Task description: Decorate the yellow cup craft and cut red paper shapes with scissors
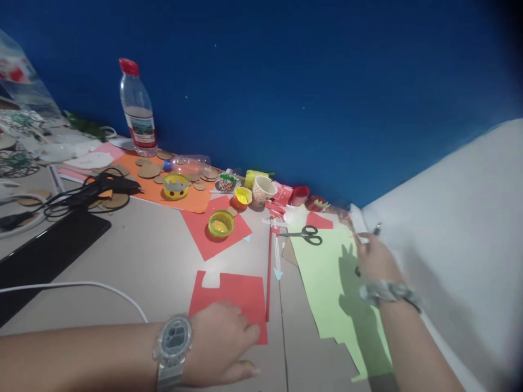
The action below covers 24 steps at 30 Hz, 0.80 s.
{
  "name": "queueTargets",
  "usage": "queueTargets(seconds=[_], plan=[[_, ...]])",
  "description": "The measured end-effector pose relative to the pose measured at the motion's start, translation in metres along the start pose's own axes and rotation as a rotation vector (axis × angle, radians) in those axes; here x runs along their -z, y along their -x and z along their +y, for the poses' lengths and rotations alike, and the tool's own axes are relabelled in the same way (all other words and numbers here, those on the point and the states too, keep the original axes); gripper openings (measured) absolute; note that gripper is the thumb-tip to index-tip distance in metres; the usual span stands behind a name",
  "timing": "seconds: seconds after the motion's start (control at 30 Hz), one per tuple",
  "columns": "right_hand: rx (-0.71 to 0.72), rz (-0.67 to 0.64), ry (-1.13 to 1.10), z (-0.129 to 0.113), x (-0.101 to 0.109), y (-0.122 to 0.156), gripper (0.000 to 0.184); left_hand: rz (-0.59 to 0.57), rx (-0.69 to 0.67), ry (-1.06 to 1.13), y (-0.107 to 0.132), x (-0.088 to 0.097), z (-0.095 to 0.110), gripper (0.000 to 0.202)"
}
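My left hand (pixel 223 343) lies flat on a red paper sheet (pixel 237 296) with a notch cut in its top edge, fingers stretched out and pressing it to the table. A watch sits on that wrist. My right hand (pixel 373 261) hovers over the right edge of a light green paper sheet (pixel 327 272). Its fingers are closed round a thin pen-like tool (pixel 376 230) whose tip sticks up. Black-handled scissors (pixel 306 235) lie on the green sheet's top, a little left of my right hand.
A second red sheet carries a green-yellow bowl (pixel 221 223). Behind it sit a paper cup (pixel 262 190), small pots, cardboard discs on orange paper (pixel 180 198), a glue gun (pixel 108 185) and a water bottle (pixel 138 111). A white cable (pixel 81 286) crosses the table.
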State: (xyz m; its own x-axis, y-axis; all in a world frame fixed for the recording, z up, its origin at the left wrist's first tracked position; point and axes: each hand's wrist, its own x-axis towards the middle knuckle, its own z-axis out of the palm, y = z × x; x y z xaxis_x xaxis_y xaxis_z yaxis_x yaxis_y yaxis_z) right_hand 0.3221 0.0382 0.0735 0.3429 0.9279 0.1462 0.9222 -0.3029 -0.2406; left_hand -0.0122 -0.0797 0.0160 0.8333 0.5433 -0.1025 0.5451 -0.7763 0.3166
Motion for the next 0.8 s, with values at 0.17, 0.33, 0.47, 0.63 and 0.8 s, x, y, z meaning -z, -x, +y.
queueTargets(seconds=[0.17, 0.33, 0.47, 0.63, 0.8], plan=[[0.206, -0.005, -0.668, -0.05, 0.015, 0.051, 0.048, -0.008, -0.061, 0.002, 0.0, -0.002, -0.004, 0.033], [0.15, -0.843, -1.405, -0.124, -0.041, 0.124, 0.053, 0.024, -0.096, -0.014, -0.006, -0.009, -0.004, 0.035], [0.178, -0.978, -1.34, -0.15, -0.073, 0.141, 0.033, 0.219, 0.067, 0.021, -0.013, -0.047, 0.004, 0.018], [0.163, -0.824, -1.153, -0.139, -0.091, 0.143, 0.025, 0.241, 0.233, 0.123, -0.019, -0.075, 0.013, 0.027], [0.243, -0.79, -0.874, -0.137, -0.09, 0.146, 0.029, 0.177, 0.205, 0.12, -0.023, -0.081, 0.012, 0.019]])
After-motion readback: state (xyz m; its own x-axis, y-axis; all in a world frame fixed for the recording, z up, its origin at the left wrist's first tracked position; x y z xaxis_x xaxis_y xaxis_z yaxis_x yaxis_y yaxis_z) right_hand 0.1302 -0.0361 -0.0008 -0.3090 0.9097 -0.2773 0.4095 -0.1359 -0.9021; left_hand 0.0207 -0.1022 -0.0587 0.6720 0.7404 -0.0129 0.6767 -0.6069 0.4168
